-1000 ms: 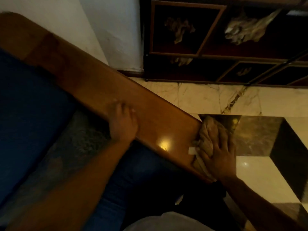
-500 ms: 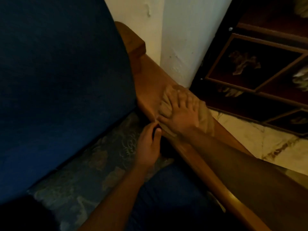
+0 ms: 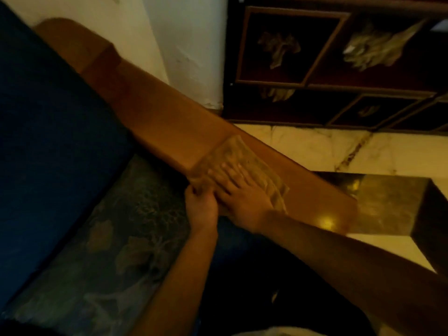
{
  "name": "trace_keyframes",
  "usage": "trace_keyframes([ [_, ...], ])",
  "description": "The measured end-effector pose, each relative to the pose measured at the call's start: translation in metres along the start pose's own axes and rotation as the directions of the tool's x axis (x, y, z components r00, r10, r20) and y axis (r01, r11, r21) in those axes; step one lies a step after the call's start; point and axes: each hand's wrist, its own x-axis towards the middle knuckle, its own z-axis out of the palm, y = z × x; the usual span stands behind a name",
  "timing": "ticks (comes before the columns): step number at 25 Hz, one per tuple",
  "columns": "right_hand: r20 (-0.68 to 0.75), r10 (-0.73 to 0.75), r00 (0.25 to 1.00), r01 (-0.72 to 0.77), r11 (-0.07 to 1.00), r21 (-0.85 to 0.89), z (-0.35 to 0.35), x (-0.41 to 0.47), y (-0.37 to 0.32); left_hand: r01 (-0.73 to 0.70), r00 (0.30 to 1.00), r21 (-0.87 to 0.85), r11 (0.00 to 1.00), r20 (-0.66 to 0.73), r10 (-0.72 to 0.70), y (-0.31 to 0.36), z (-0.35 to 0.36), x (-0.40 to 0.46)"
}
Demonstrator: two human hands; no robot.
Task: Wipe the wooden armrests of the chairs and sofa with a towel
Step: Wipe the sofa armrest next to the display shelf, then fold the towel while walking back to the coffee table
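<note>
A wide wooden armrest (image 3: pixel 167 122) runs from upper left to lower right beside the blue seat. A beige towel (image 3: pixel 254 163) lies flat across its middle. My right hand (image 3: pixel 240 190) presses down on the towel with fingers spread flat. My left hand (image 3: pixel 201 207) sits at the armrest's inner edge, right beside the right hand, fingers curled on the edge near the towel's corner; whether it pinches the towel is unclear. The picture is dim and blurred.
A blue backrest (image 3: pixel 48 132) and a patterned seat cushion (image 3: pixel 116 251) fill the left. A white wall corner (image 3: pixel 189 52) stands behind the armrest. A dark cabinet with framed panels (image 3: pixel 327 57) is at the upper right above the marble floor (image 3: pixel 315 149).
My right hand has slid the towel from the armrest's far end, near the backrest, down to its middle. One second ago it was at the front end. My left hand stays at the inner edge.
</note>
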Motion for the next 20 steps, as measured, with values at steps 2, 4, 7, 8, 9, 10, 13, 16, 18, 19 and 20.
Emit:
trace_keyframes([
  [2, 0.03, 0.018, 0.999, -0.016, 0.999, -0.039, -0.005, -0.069, 0.01, 0.077, 0.997, -0.003, 0.997, 0.019, -0.077, -0.033, 0.023, -0.053],
  [4, 0.065, 0.018, 0.998, -0.017, 1.0, -0.012, -0.016, -0.13, 0.024, 0.206, 0.978, 0.043, 0.978, 0.016, -0.206, -0.058, 0.045, -0.092],
  [7, 0.097, 0.025, 0.995, -0.037, 0.992, 0.119, -0.032, -0.208, 0.047, 0.465, 0.879, 0.041, 0.884, 0.102, -0.466, -0.09, 0.069, -0.138],
  [8, 0.098, 0.039, 0.994, -0.056, 0.984, 0.169, -0.036, -0.233, 0.056, 0.549, 0.819, 0.011, 0.836, 0.192, -0.541, -0.097, 0.078, -0.153],
  [9, 0.094, 0.063, 0.994, -0.084, 0.969, 0.233, -0.039, -0.257, 0.066, 0.595, 0.775, -0.006, 0.803, 0.269, -0.572, -0.103, 0.088, -0.168],
  [10, 0.114, 0.101, 0.988, -0.132, 0.943, 0.305, -0.042, -0.279, 0.076, 0.608, 0.756, -0.002, 0.794, 0.31, -0.577, -0.114, 0.1, -0.18],
  [13, 0.161, 0.19, 0.968, -0.239, 0.894, 0.38, -0.063, -0.342, 0.104, 0.585, 0.749, 0.048, 0.809, 0.35, -0.562, -0.135, 0.143, -0.222],
  [16, 0.049, 0.368, 0.929, -0.356, 0.845, 0.398, -0.094, -0.403, 0.124, 0.512, 0.757, 0.224, 0.83, 0.34, -0.558, -0.141, 0.196, -0.266],
  [18, -0.028, 0.54, 0.841, -0.474, 0.763, 0.44, -0.106, -0.444, 0.129, 0.343, 0.817, 0.406, 0.847, 0.317, -0.482, -0.139, 0.239, -0.295],
  [19, -0.04, 0.622, 0.782, -0.535, 0.703, 0.469, -0.11, -0.462, 0.132, 0.185, 0.858, 0.522, 0.832, 0.326, -0.396, -0.138, 0.262, -0.31],
  [20, -0.028, 0.685, 0.728, -0.582, 0.639, 0.504, -0.113, -0.477, 0.135, -0.014, 0.88, 0.621, 0.783, 0.38, -0.286, -0.137, 0.283, -0.324],
])
